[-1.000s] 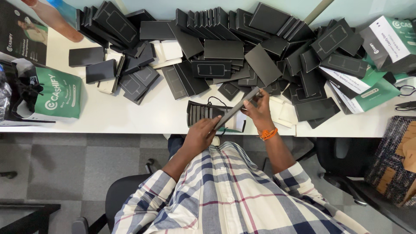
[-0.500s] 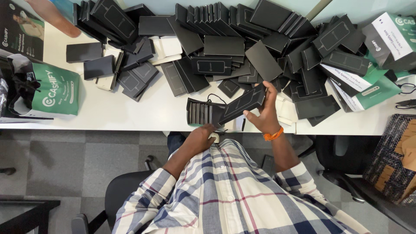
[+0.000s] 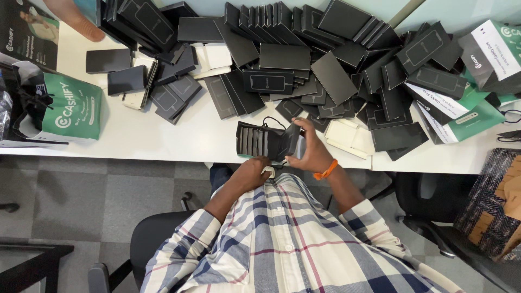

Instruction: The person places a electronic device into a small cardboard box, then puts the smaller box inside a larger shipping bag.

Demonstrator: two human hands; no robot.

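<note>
Head view shows a flat black box [image 3: 289, 142] held tilted on edge at the near rim of the desk [image 3: 163, 138], roughly at its middle, with the right hand [image 3: 309, 152] wrapped around it from the right, fingers along its far side and thumb on the near side, so the grip is closed on the box. Just left of it lies an open black tray [image 3: 255, 140] with a row of slots, and the box leans against or over its right end; I cannot tell whether they touch. A thin black cord [image 3: 269, 122] loops behind the tray. The left hand [image 3: 251, 171] sits below the tray at the desk's edge, curled, seemingly steadying the tray from the near side; whether it grips anything cannot be told. An orange band [image 3: 326, 170] circles the right wrist. Farther out, a broad heap of similar black boxes [image 3: 304, 59] covers the far half of the desk, some stacked upright in rows, others fanned flat. Cream inserts [image 3: 353, 135] lie right of the hands. Green-and-white bags [image 3: 73, 108] stand at the left end and more at the far right. Another person's arm [image 3: 73, 19] reaches in at the far left corner.
</note>
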